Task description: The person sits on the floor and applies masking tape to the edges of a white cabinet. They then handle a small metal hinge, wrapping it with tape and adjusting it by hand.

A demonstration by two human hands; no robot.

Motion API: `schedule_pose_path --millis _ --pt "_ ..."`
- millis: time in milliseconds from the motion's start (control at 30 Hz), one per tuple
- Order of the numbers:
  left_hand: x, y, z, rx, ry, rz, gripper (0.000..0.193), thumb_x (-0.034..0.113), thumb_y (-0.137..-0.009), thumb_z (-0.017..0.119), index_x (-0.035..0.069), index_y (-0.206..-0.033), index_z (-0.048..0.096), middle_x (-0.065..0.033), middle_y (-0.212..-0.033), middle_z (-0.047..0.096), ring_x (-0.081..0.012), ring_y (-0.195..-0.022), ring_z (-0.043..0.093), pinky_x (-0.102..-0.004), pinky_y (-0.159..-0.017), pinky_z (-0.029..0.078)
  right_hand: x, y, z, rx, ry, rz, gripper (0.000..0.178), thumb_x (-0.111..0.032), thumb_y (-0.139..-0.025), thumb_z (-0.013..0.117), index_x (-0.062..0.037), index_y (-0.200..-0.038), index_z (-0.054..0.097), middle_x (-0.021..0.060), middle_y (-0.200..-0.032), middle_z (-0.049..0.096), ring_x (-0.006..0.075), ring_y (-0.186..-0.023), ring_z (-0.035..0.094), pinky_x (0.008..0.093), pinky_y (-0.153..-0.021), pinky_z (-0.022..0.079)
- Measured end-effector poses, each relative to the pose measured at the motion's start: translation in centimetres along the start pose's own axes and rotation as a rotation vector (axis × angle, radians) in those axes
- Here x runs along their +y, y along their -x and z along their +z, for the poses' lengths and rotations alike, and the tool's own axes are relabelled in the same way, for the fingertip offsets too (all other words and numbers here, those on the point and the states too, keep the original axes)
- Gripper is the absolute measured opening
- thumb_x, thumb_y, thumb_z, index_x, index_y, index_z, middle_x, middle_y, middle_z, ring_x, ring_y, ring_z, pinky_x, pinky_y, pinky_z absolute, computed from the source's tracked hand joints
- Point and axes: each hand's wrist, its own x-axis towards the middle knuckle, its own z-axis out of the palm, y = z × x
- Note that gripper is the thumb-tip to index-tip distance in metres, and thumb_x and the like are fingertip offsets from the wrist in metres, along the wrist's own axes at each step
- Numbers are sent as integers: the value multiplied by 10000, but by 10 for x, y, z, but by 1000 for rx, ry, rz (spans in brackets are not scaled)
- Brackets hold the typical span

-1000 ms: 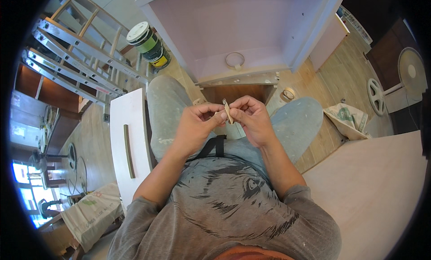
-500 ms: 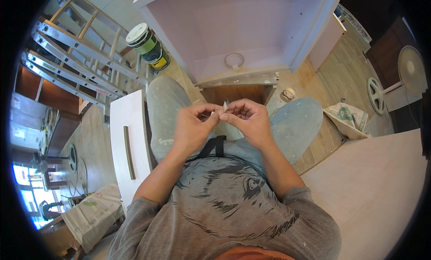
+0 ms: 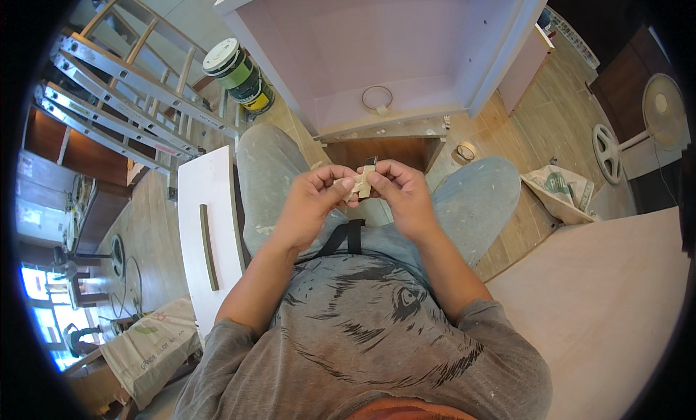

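In front of my lap, both hands meet around a small dark flat piece [image 3: 371, 160] with cream masking tape [image 3: 365, 179] on it. My left hand [image 3: 308, 202] pinches the left end of the tape between thumb and fingers. The thumb and fingers of my right hand [image 3: 406, 199] close on the dark piece with the tape over it. What the dark piece is, I cannot make out. Just beyond, a pale cabinet [image 3: 384, 43] has a thin tape roll [image 3: 377, 97] at its inner near edge. Another tape roll [image 3: 465, 151] lies right of my hands.
To my left stands a white drawer front [image 3: 204, 239] with a dark bar handle. Ladders [image 3: 130, 93] lean at the far left beside a green-and-black bucket [image 3: 239, 75]. On the right are a printed bag [image 3: 562, 191], a fan [image 3: 663, 112] and a pale board [image 3: 602, 297].
Both hands have turned the small piece so that its taped face and dark end now show. My right fingers have shifted slightly; the surroundings stay as they were.
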Motion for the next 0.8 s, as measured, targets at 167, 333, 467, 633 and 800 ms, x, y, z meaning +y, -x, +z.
schedule_pose_path --millis 167,333,467,633,800 --pt "15 1 -5 -52 28 -32 184 135 -978 663 -6 -1092 635 -66 -981 675 -117 -818 644 -258 -766 542 -3 1 -1 -134 -375 90 103 -102 -1010 601 -26 -1068 638 78 -1128 672 140 -973 652 318 -882 545" --pt "22 -1 -5 -150 85 -40 177 121 -965 681 -3 -1087 648 -65 -965 684 -110 -811 648 -231 -751 531 -2 7 -2 -215 -573 118 123 -139 -1005 616 -36 -1070 637 84 -1117 674 162 -954 663 319 -834 565" --pt "24 -2 -13 -271 117 -61 206 126 -952 699 0 -1105 644 -73 -993 689 -116 -847 656 -248 -754 545 -5 9 -4 -324 -680 165 152 -119 -1016 595 -11 -1108 647 85 -1108 678 162 -967 672 339 -863 584" --pt "27 4 -25 -391 292 -67 412 157 -892 768 -13 -1229 603 -113 -1107 693 -173 -975 687 -298 -865 578 -1 4 -7 -291 -718 122 176 -121 -1015 598 -17 -1146 651 87 -1117 684 162 -950 671 335 -833 582" --pt "24 4 -27 -157 135 54 594 245 -831 835 -12 -1292 562 -133 -1185 674 -203 -991 684 -323 -902 578 -5 1 -11 -165 -457 22 182 -137 -1016 597 -37 -1155 658 70 -1091 671 152 -889 656 313 -762 557"
